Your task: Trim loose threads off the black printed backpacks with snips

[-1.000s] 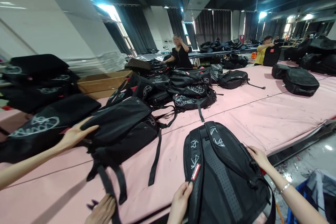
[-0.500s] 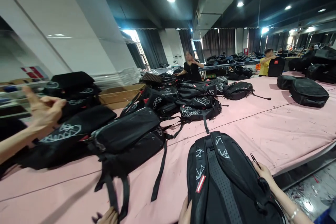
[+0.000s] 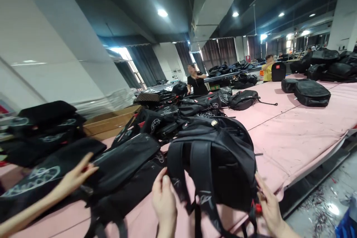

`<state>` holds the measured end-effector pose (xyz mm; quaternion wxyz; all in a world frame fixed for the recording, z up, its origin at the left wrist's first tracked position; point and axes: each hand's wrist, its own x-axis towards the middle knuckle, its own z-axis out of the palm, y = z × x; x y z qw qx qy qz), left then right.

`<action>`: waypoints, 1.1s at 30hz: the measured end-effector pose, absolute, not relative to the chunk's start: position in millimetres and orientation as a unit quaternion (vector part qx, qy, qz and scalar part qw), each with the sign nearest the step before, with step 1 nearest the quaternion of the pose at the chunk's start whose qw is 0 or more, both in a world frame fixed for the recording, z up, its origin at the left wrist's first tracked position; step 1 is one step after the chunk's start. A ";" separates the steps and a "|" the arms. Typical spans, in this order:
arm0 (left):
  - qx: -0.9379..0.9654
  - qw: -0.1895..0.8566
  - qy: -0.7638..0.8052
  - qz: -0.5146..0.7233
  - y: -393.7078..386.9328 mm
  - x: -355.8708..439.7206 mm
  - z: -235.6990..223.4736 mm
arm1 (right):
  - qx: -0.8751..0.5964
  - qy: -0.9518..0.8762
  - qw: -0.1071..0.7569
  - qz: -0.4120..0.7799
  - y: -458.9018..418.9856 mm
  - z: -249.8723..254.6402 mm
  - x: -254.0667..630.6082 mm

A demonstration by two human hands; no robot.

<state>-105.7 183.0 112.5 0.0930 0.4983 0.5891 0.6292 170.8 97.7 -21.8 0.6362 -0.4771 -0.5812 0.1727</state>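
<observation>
A black backpack (image 3: 228,171) stands tilted up in front of me, its shoulder straps hanging toward me over the pink table. My left hand (image 3: 165,202) grips its left side by a strap, thumb up. On the opposite side, my right hand (image 3: 269,206) has its fingers curled against the backpack's lower edge. A small red thing (image 3: 258,208) shows beside those fingers; what it is I cannot make out. Left of it lies another black backpack (image 3: 122,167) on its side. A co-worker's hand (image 3: 76,174) reaches over that one with a finger extended.
The pink-covered table (image 3: 301,137) runs back to the right. Black bags with white scribbled prints (image 3: 164,113) are heaped behind, near a cardboard box (image 3: 111,121). Two people stand farther back. Scraps litter the floor (image 3: 320,208) at right.
The backpack has been raised and turned, so its patterned straps no longer face up. The dark pointed tool in my right hand no longer shows clearly. The co-worker's hand has moved right and down.
</observation>
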 end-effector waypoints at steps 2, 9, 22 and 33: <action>0.501 0.039 0.587 0.635 167.3 -87.1 124.9 | -0.493 -0.587 0.617 0.179 91.3 -31.4 159.6; 0.539 -0.214 0.529 0.620 112.7 -39.3 129.4 | -0.503 -0.608 0.582 0.196 77.4 -25.0 165.1; 0.707 -0.178 0.445 0.520 92.2 27.5 127.9 | -0.504 -0.617 0.544 0.263 81.1 7.4 174.6; 0.716 -0.166 0.423 0.530 117.4 39.9 140.3 | -0.485 -0.590 0.537 0.358 96.7 50.5 198.2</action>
